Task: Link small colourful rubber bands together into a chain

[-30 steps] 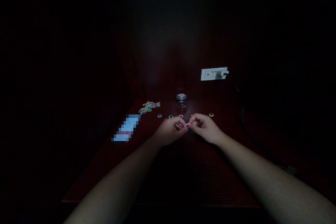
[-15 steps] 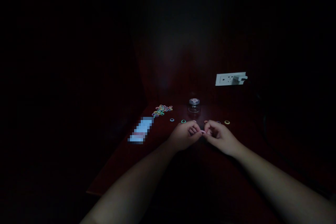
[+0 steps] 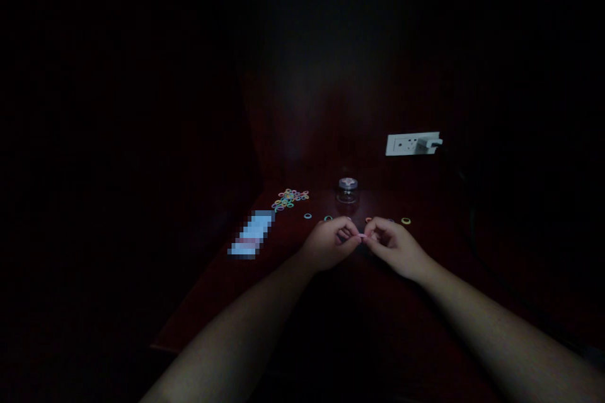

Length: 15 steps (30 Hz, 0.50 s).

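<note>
Between my two hands is a small pink hair tie (image 3: 362, 237), pinched at both sides. My left hand (image 3: 333, 243) grips it with thumb and forefinger from the left. From the right, my right hand (image 3: 393, 245) pinches its other side, fingers curled. Just beyond the hands lies a row of single hair ties: a blue one (image 3: 307, 216), a green one (image 3: 328, 218), an orange one (image 3: 368, 220), a yellow one (image 3: 406, 221) and others partly hidden by my fingers.
A heap of coloured hair ties (image 3: 289, 199) lies at the back left of the dark red table (image 3: 208, 308). A lidded clear jar (image 3: 348, 191) stands behind my hands. At left is a blurred bright phone-like panel (image 3: 252, 234). A wall socket (image 3: 412, 143) holds a plug.
The whole view has shifted very slightly. Both hands keep their pinch on the pink hair tie, and nothing else has visibly moved.
</note>
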Each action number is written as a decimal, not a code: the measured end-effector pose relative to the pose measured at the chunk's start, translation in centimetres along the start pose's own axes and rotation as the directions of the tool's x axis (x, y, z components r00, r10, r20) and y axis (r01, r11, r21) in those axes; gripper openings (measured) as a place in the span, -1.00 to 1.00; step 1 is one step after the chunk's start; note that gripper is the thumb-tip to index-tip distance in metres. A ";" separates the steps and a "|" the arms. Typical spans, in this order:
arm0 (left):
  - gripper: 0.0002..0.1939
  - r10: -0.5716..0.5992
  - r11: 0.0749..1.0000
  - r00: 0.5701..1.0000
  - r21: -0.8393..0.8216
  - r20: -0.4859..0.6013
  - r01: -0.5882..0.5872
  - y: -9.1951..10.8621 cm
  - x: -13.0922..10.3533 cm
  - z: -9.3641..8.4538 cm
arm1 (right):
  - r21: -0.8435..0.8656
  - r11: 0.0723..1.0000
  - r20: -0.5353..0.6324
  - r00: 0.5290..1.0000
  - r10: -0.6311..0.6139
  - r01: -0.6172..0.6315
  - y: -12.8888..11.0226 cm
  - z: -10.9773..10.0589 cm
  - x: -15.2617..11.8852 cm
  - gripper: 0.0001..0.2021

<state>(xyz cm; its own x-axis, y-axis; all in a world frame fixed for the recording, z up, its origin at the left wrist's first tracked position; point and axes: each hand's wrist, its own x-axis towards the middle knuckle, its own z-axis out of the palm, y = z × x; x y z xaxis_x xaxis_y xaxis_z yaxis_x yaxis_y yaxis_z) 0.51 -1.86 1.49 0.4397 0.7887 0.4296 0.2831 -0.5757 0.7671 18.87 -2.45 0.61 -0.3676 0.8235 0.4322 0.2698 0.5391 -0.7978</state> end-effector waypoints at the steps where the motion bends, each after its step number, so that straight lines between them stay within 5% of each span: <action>1: -0.85 -0.001 1.000 1.000 -0.005 0.002 0.001 0.0 0.0 0.0 | -0.003 1.000 0.001 1.000 -0.004 0.004 0.0 0.0 0.0 -0.86; 15: -0.87 -0.034 0.999 0.999 -0.018 0.013 0.034 -1.2 0.1 0.4 | -0.023 0.999 0.004 0.999 0.047 -0.047 0.0 -0.2 -0.1 -0.82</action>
<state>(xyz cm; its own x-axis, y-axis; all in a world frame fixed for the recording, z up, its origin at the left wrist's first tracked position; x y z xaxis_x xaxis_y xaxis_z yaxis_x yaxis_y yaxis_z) 0.55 -1.16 0.50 0.4406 0.8048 0.3977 0.2824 -0.5448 0.7896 19.05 -2.46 0.61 -0.3578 0.8473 0.3926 0.3075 0.5039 -0.8072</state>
